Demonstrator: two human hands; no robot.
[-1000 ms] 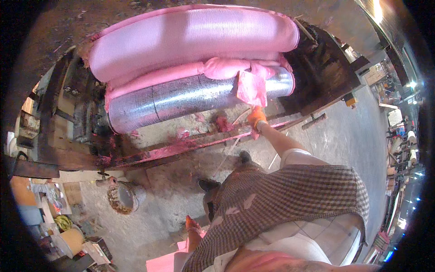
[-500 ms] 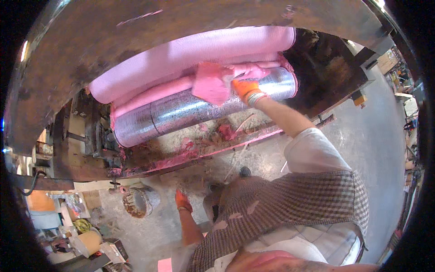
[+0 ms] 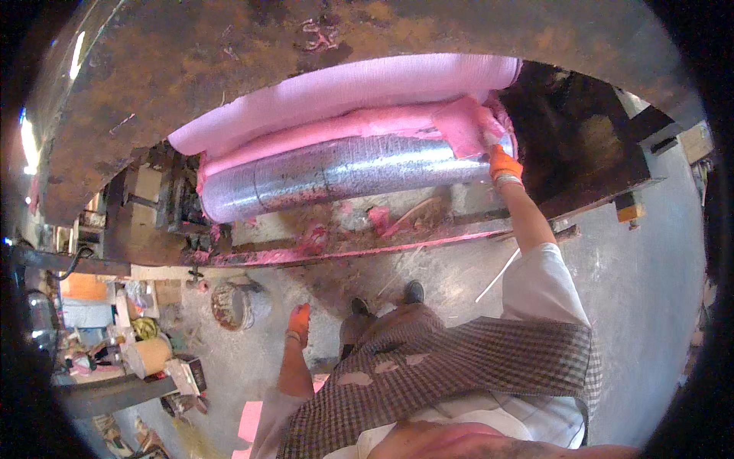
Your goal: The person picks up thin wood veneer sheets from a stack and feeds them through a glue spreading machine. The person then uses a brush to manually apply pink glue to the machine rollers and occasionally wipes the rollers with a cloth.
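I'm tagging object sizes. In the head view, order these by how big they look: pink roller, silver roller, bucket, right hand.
1. Pink roller and silver roller: too alike to rank
2. Bucket
3. Right hand

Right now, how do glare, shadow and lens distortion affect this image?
Head view: glare whitens part of the silver roller; head view: deep shadow obscures the recess to its right; head view: the rusty panel looks arched along its lower edge, likely fisheye bending, and the picture's corners are black.
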